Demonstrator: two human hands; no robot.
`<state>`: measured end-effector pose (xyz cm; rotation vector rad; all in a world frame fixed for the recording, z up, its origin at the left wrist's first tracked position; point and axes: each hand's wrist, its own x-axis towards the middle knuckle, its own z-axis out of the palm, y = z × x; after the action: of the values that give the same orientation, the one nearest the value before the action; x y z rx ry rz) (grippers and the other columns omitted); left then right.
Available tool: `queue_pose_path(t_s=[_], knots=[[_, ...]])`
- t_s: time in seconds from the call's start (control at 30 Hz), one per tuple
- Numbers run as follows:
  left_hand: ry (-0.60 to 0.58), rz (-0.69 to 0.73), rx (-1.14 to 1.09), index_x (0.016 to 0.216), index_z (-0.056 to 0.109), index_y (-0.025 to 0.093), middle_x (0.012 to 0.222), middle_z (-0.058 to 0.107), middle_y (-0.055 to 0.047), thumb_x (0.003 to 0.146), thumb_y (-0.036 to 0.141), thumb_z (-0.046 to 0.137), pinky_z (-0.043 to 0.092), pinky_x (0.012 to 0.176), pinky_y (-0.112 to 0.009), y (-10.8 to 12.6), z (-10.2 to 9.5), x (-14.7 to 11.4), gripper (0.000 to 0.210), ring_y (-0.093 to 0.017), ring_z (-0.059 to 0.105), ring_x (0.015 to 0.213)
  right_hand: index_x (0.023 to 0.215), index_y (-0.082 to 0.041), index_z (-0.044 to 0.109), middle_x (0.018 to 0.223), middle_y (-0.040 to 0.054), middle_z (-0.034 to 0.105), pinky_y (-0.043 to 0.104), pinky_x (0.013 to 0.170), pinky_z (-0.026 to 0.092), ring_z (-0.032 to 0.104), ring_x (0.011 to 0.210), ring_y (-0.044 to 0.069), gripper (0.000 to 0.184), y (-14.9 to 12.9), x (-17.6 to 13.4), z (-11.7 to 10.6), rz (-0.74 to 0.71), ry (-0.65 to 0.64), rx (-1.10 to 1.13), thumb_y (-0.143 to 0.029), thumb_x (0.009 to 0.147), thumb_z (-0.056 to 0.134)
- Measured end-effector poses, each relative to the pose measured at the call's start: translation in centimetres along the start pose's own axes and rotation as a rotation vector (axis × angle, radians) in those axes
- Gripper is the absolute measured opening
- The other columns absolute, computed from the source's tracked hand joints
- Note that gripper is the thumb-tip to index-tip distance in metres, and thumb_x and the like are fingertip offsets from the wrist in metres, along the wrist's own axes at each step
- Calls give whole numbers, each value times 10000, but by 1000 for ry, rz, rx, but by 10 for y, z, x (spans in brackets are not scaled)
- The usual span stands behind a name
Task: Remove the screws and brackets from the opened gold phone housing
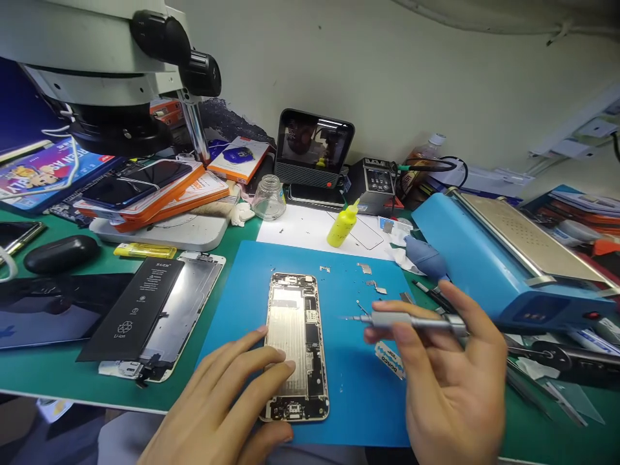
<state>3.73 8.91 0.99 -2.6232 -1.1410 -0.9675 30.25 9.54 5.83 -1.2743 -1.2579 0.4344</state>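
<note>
One green bench surface (542, 439) underlies everything. One blue hot-plate machine (465, 252), with a perforated metal top, stands beyond the right hand (450, 381). One smooth blue mat (358, 413) lies beneath both hands; its near edge runs between the wrists.

The left hand (227, 387) is loosely spread, fingertips over the left long side of one phone housing (298, 336). This opened rectangular metal shell, ribbed inside, with rounded corners, lies on the mat between the hands. The right hand pinches one knurled metal screwdriver (386, 320) between thumb and fingers; the tip points at the housing, apart from it.

Left of the left hand lie one metal-backed display panel (186, 310) and, overlapping it, one flat black Li-ion battery (135, 310). One yellow plastic squeeze bottle (341, 226), tapered at the nozzle, stands ahead of the hands.

One slotted razor blade (389, 360) lies just beside the right thumb. Bare mat separates blade and housing. At least three small irregular metal pieces (364, 268) lie ahead of the right hand.
</note>
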Motion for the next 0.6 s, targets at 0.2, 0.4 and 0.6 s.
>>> queue_pose_path(t_s=[0.2, 0.4, 0.6], knots=[[7, -187, -331, 1445, 717, 270, 1220, 875, 22, 1222, 354, 635, 616, 1070, -132, 16, -19, 9, 251, -97, 797, 1163, 1675, -372, 549, 1237, 58, 777, 213, 790, 724, 787, 824, 126, 447, -11, -34, 4, 381, -323, 601, -288, 1248, 647], [38, -228, -666, 1339, 776, 210, 1158, 896, 4, 1196, 181, 659, 646, 977, -148, 24, -23, 21, 186, -86, 823, 1052, 1661, -376, 529, 1181, 53, 783, 221, 810, 712, 775, 839, 127, 462, -9, -43, 18, 408, -306, 618, -353, 1232, 697], [68, -238, -696, 1253, 796, 184, 1110, 906, -44, 1191, 196, 670, 688, 888, -227, 20, -18, 19, 140, -130, 851, 971, 1662, -419, 536, 1207, 48, 786, 218, 821, 702, 769, 824, 124, 489, -3, -42, 19, 441, -312, 578, -382, 1214, 728]])
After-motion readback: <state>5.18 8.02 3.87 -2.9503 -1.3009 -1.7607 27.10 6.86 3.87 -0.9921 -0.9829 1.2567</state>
